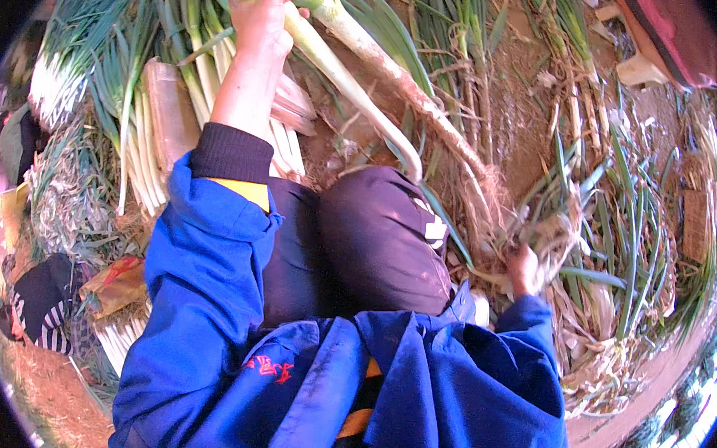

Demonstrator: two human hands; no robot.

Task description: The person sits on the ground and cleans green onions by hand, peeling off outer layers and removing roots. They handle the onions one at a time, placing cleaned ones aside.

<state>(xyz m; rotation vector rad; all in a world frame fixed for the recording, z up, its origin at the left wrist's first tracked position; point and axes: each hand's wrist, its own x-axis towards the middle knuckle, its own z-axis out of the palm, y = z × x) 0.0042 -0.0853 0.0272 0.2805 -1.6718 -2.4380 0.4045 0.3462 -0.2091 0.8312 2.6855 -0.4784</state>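
My left hand (264,27) is closed around the green upper stalks of two long Welsh onions, held out in front of my knees. One stalk, a pale smooth Welsh onion (369,106), looks stripped of its outer skin. Beside it, the other Welsh onion (403,81) still wears brown, soil-marked skin and ends in a tuft of roots. Low on the right, my right hand (526,269) grips a blurred clump of withered onion leaves (553,225) at the edge of a waste heap.
Discarded leaves and skins (616,272) pile up at my right. Unpeeled onions (474,74) lie on the soil ahead. To the left are cleaned onions (145,141) beside a wooden block (170,111), and bundled onions (68,64). A person's dark-red garment (688,35) shows at upper right.
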